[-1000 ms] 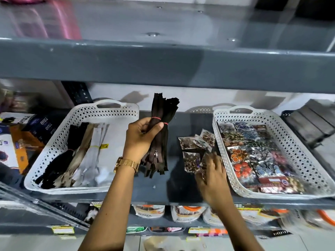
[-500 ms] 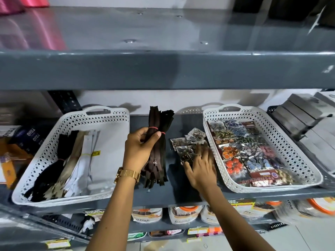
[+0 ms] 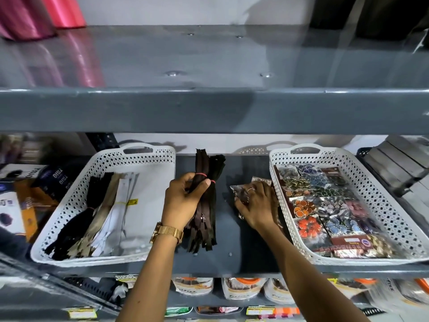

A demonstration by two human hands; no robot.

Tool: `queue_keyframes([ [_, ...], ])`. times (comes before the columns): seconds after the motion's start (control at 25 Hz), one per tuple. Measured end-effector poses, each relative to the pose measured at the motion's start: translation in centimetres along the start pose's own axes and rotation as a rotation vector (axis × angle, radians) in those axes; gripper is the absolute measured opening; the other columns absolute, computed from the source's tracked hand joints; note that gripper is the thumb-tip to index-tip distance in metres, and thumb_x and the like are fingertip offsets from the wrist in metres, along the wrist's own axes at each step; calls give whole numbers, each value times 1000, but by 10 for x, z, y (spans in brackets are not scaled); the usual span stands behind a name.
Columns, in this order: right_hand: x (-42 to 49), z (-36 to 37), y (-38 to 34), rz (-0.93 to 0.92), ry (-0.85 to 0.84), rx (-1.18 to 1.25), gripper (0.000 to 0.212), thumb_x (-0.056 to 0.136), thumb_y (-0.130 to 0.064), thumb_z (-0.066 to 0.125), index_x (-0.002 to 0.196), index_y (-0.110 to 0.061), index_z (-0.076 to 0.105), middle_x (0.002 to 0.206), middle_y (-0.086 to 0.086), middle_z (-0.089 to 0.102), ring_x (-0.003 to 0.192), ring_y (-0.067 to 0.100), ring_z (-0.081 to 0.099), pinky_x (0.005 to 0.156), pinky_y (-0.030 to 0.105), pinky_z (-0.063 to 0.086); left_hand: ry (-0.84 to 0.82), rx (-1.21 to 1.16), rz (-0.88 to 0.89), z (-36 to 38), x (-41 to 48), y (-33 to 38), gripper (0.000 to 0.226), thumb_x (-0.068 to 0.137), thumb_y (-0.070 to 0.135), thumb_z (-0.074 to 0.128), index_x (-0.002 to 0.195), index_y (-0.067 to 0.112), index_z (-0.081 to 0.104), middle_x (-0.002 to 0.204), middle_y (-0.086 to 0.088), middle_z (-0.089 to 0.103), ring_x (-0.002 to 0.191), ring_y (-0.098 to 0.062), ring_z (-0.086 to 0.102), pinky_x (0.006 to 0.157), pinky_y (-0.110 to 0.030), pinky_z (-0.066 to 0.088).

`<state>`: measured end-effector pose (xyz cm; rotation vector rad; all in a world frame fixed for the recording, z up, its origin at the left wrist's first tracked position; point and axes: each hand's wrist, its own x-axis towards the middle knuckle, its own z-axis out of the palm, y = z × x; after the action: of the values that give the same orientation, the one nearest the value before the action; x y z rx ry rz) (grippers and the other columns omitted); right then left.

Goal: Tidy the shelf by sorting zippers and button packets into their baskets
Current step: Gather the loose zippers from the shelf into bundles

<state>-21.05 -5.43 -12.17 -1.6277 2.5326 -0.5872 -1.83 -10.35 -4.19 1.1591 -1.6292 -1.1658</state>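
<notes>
My left hand (image 3: 183, 201) grips a bundle of dark brown zippers (image 3: 205, 219) bound with red bands, held upright over the grey shelf (image 3: 234, 254) between the two baskets. My right hand (image 3: 257, 205) lies on a small pile of button packets (image 3: 239, 190) on the shelf, fingers curled around them, just left of the right basket. The left white basket (image 3: 162, 156) holds black, tan and white zippers. The right white basket (image 3: 380, 201) is filled with packets of coloured buttons.
An upper grey shelf (image 3: 209, 108) overhangs close above the baskets. Boxes (image 3: 25, 198) stand left of the left basket and dark grey boxes (image 3: 399, 163) are at the right. Packaged goods (image 3: 241, 289) hang on the shelf below.
My right hand has slid forward and right over the button packets, gathering them toward the right basket. The left hand keeps the zipper bundle in about the same place.
</notes>
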Motion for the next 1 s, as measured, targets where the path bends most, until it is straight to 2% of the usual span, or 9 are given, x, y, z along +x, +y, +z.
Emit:
queue_keyframes([
  [0.08, 0, -4, 0, 4, -11, 61, 75, 73, -58, 22, 120, -13, 58, 132, 16, 46, 127, 34, 33, 106, 42, 27, -18, 32, -3, 3, 1, 3, 30, 73, 40, 70, 92, 18, 72, 92, -1, 77, 91, -15, 72, 89, -37, 56],
  [0.24, -12, -19, -10, -32, 40, 98, 61, 89, -56, 31, 132, -17, 50, 150, 13, 33, 145, 33, 15, 118, 43, 15, -11, 65, -1, 8, 4, 6, 26, 78, 33, 70, 96, 14, 70, 93, -4, 76, 90, -18, 71, 87, -37, 55],
  [0.32, -28, -33, -32, 0, 128, 380, 47, 93, -48, 42, 125, -17, 55, 138, 9, 49, 138, 28, 34, 111, 38, 30, 1, 82, -20, 10, 5, 6, 23, 82, 29, 70, 97, 12, 68, 93, -5, 75, 90, -20, 70, 86, -35, 53],
  [0.44, -48, -52, -67, 237, -356, 1225, 34, 89, -42, 57, 97, -11, 70, 95, 1, 73, 101, 22, 68, 91, 30, 47, -26, 79, -44, 13, 4, 9, 18, 87, 23, 65, 96, 8, 64, 87, -3, 70, 85, -20, 66, 77, -25, 51],
  [0.48, -53, -53, -72, 240, -477, 1300, 32, 87, -39, 60, 94, -10, 70, 91, 3, 74, 92, 22, 70, 87, 30, 50, -40, 88, -38, 14, 3, 12, 17, 88, 23, 63, 96, 8, 62, 85, -2, 67, 83, -19, 64, 73, -22, 49],
  [0.56, -56, -51, -78, 184, -481, 1339, 23, 91, -30, 58, 89, -9, 68, 80, 3, 71, 76, 17, 68, 74, 25, 51, -27, 198, -12, 13, 2, 17, 23, 91, 29, 57, 99, 8, 59, 88, -5, 67, 83, -23, 63, 72, -29, 49],
  [0.72, -45, -30, -83, 211, -377, 1090, 25, 94, -33, 52, 77, -15, 58, 69, -3, 62, 68, 15, 60, 60, 22, 44, -124, 741, -239, 4, 10, 6, 41, 94, 36, 42, 127, 11, 45, 121, -17, 63, 109, -37, 61, 85, -38, 47],
  [0.84, -37, -10, -77, 203, -364, 747, 24, 93, -24, 53, 106, -5, 59, 100, 14, 67, 97, 30, 63, 75, 31, 44, -280, 1079, -336, 19, -2, 0, 67, 93, 27, 45, 148, 3, 14, 146, -25, 36, 127, -41, 48, 98, -45, 45],
  [1.0, -31, -20, -74, 48, -311, 466, 47, 89, -3, 49, 136, -2, 43, 133, 18, 55, 124, 31, 51, 98, 29, 39, -366, 1269, -298, 41, -21, -7, 50, 96, 12, 36, 145, 4, 28, 157, -26, 11, 136, -43, 34, 102, -52, 43],
])
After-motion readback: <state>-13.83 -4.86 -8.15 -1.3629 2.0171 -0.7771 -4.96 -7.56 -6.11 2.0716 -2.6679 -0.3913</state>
